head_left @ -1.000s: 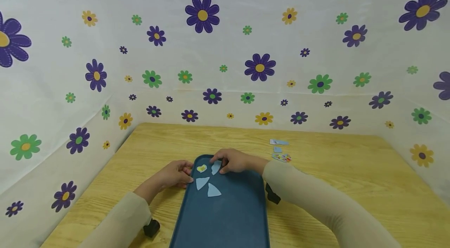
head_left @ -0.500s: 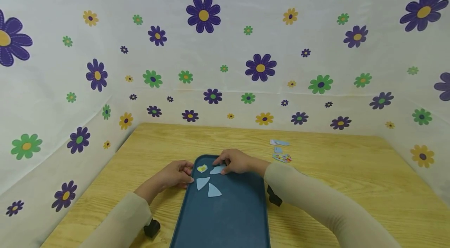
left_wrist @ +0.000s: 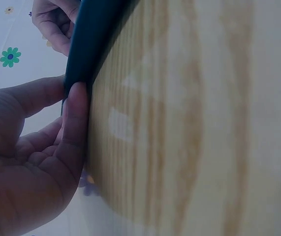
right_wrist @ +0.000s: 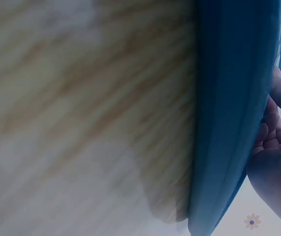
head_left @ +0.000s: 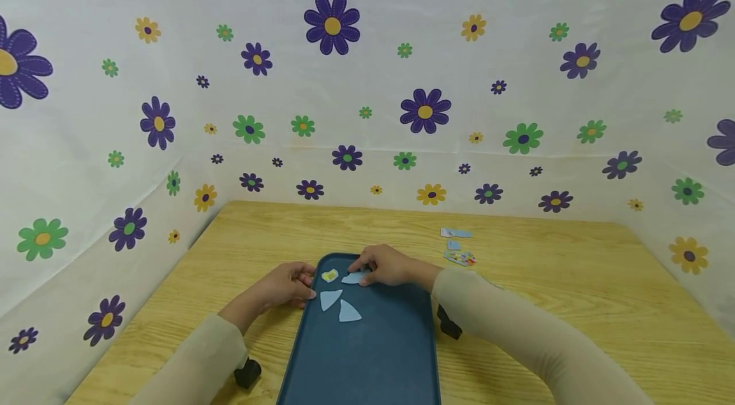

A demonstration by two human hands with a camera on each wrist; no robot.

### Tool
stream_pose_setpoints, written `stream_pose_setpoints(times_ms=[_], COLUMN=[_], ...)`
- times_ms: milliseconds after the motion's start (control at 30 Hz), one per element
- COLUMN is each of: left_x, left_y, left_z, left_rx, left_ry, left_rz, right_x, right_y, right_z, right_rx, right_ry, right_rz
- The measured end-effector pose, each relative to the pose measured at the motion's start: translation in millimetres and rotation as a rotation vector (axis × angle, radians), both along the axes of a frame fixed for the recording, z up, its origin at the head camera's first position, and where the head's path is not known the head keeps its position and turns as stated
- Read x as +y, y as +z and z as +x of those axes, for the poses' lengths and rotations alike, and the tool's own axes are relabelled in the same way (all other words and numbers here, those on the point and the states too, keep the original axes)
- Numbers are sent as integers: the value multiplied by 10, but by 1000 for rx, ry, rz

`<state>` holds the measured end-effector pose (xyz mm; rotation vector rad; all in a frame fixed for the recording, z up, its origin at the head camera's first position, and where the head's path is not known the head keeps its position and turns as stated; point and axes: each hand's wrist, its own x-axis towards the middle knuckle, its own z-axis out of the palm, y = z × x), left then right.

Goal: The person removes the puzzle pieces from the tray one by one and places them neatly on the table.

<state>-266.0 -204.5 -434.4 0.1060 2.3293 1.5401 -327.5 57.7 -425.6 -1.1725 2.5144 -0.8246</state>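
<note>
In the head view a dark blue tray lies on the wooden table, several flat pieces near its far left corner. My right hand is over that end, thumb and index finger at opposite edges of a light-blue flat piece, partly hidden by the hand. To its left lies a small yellow-and-white piece. Two light-blue wedge-shaped pieces are closer to me. My left hand grips the tray's left rim; in the left wrist view its thumb and fingers pinch that edge.
Beyond the tray on the right, a long pale-blue strip, a small blue square and a multicoloured piece lie on the table. A flower-patterned white sheet rises behind the table and along both sides.
Under my right fingers the light-blue piece has turned from steeply slanted to nearly level, and the hand has shifted slightly right. My left hand has stayed at the rim.
</note>
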Motion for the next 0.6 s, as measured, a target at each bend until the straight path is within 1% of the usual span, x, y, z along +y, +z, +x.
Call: stream_pose_setpoints(times_ms=[300, 400, 600], left_x=[-11, -11, -7], left_y=[2, 11, 26], left_z=[0, -5, 9], left_rx=[-4, -3, 8], left_ry=[-12, -16, -28], left_rz=[9, 8, 2], right_x=[44, 63, 119], right_y=[-13, 3, 28], right_z=[10, 27, 72], right_rx=[-37, -48, -65], right_ry=[33, 27, -12], right_rz=[-63, -80, -90])
